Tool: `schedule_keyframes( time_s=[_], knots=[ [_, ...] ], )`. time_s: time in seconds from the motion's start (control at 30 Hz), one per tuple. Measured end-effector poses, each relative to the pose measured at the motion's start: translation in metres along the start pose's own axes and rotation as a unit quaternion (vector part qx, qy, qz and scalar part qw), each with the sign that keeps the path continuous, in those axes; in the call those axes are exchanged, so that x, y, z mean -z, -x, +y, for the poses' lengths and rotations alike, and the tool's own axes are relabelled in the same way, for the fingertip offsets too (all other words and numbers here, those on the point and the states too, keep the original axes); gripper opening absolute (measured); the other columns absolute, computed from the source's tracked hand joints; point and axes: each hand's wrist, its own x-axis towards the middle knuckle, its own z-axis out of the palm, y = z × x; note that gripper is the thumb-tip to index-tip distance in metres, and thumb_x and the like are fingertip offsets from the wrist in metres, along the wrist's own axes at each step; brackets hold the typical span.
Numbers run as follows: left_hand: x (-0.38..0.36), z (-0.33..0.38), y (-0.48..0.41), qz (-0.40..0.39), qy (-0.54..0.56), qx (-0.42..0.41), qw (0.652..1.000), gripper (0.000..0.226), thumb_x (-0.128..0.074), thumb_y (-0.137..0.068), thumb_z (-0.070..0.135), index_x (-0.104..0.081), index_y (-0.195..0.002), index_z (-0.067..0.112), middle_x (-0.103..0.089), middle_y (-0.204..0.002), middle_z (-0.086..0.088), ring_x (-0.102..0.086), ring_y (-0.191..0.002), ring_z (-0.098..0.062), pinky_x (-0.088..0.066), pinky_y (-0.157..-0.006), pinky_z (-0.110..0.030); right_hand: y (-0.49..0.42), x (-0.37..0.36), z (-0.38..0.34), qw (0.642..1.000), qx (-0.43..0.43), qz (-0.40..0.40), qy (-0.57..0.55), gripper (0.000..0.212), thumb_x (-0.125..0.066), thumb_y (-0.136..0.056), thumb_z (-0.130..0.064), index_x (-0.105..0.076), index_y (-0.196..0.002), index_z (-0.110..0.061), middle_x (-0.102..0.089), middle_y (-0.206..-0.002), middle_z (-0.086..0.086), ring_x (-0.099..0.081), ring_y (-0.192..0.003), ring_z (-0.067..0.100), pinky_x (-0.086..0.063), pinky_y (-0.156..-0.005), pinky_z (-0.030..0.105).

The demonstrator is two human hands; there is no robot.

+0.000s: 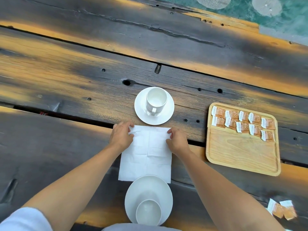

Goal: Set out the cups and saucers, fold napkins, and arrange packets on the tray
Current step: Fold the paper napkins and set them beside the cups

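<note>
Both hands are on the white napkin [146,154], spread flat on the counter [66,72]: left hand [121,135] and right hand [176,140] each pinch a far corner. It lies between two cup-and-saucer sets; packets [243,122] line the tray [241,154].

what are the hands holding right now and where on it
Both hands hold the white napkin by its far corners: the left hand pinches the far-left corner, the right hand the far-right. The rest lies flat on the table.

Outdoor café setting, weathered plank table [83,67], paving [283,22]
</note>
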Motion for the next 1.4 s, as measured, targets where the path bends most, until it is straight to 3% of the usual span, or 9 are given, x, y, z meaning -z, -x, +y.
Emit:
schedule_keyframes(
  time_s=[0.33,0.5,0.7,0.8,0.97,1.03,1.17,1.3,1.4],
  knots=[
    [0.001,-0.004,0.004,-0.009,-0.042,-0.024,0.999,0.009,-0.061,-0.091,0.023,-0.068,-0.096,0.023,-0.054,-0.100,0.002,-0.043,-0.109,-0.024,-0.038,-0.085,-0.030,0.002,-0.005,0.000,1.000,-0.014,0.010,0.009,0.018,-0.054,-0.084,-0.007,-0.052,-0.094,-0.022,-0.046,-0.108,0.003,-0.052,-0.103,0.025,-0.038,-0.074,0.030],
    [0.010,0.003,0.006,-0.002,0.011,-0.046,0.999,0.006,-0.062,-0.090,0.020,-0.066,-0.093,0.023,-0.056,-0.101,0.005,-0.043,-0.108,-0.020,-0.038,-0.089,-0.030,0.003,0.000,-0.002,1.000,-0.002,0.003,0.012,0.036,-0.059,-0.085,-0.013,-0.054,-0.119,-0.023,-0.042,-0.117,0.003,-0.050,-0.110,0.027,-0.044,-0.079,0.033],
    [0.024,0.021,0.011,-0.043,0.085,-0.088,0.991,0.008,-0.068,-0.085,0.023,-0.067,-0.081,0.030,-0.065,-0.078,0.009,-0.056,-0.077,-0.015,-0.041,-0.064,-0.025,0.013,0.005,-0.019,0.997,0.078,0.016,-0.008,0.042,-0.070,-0.083,-0.026,-0.058,-0.122,-0.027,-0.046,-0.116,0.003,-0.047,-0.117,0.023,-0.046,-0.095,0.039],
    [0.025,0.033,0.014,-0.086,0.096,-0.112,0.985,0.006,-0.071,-0.083,0.027,-0.069,-0.078,0.031,-0.072,-0.084,0.006,-0.060,-0.076,-0.007,-0.043,-0.068,-0.024,0.020,0.004,-0.031,0.992,0.124,0.013,-0.029,0.039,-0.072,-0.082,-0.027,-0.062,-0.119,-0.028,-0.049,-0.116,0.004,-0.051,-0.114,0.023,-0.048,-0.094,0.042],
    [0.021,0.048,0.026,-0.083,0.159,-0.135,0.974,0.012,-0.076,-0.079,0.031,-0.068,-0.080,0.040,-0.068,-0.078,0.012,-0.056,-0.062,0.004,-0.041,-0.053,-0.009,0.030,0.006,-0.033,0.987,0.147,0.041,-0.043,0.014,-0.070,-0.084,-0.026,-0.070,-0.098,-0.023,-0.051,-0.104,0.002,-0.054,-0.106,0.024,-0.049,-0.088,0.040],
    [0.020,0.047,0.030,-0.077,0.181,-0.122,0.973,0.015,-0.078,-0.079,0.026,-0.068,-0.084,0.036,-0.067,-0.082,0.013,-0.055,-0.059,0.003,-0.042,-0.055,-0.011,0.031,0.009,-0.026,0.987,0.144,0.052,-0.053,0.009,-0.069,-0.085,-0.024,-0.070,-0.093,-0.021,-0.052,-0.103,0.003,-0.054,-0.104,0.024,-0.048,-0.087,0.038],
    [0.018,0.027,0.043,-0.111,0.171,-0.058,0.977,0.022,-0.082,-0.075,0.023,-0.071,-0.095,0.024,-0.070,-0.095,0.005,-0.060,-0.066,-0.011,-0.050,-0.066,-0.027,0.032,0.021,-0.014,0.985,0.125,0.076,-0.094,0.006,-0.067,-0.085,-0.022,-0.069,-0.090,-0.018,-0.055,-0.100,0.005,-0.054,-0.100,0.024,-0.040,-0.082,0.031],
    [0.017,0.006,0.054,-0.116,0.093,-0.032,0.988,0.002,-0.075,-0.082,0.022,-0.074,-0.080,0.023,-0.073,-0.090,0.006,-0.064,-0.079,-0.013,-0.044,-0.062,-0.021,0.033,0.035,-0.006,0.981,0.093,0.094,-0.143,0.006,-0.065,-0.086,-0.023,-0.067,-0.082,-0.019,-0.064,-0.090,0.000,-0.056,-0.090,0.018,-0.042,-0.078,0.032],
    [0.017,0.003,0.059,-0.088,0.108,-0.020,0.990,0.006,-0.072,-0.085,0.020,-0.074,-0.081,0.017,-0.073,-0.088,0.002,-0.066,-0.083,-0.015,-0.045,-0.064,-0.023,0.038,0.041,-0.002,0.974,0.039,0.059,-0.216,0.011,-0.064,-0.087,-0.022,-0.063,-0.078,-0.016,-0.061,-0.077,-0.004,-0.058,-0.077,0.019,-0.045,-0.070,0.033]
  ],
)
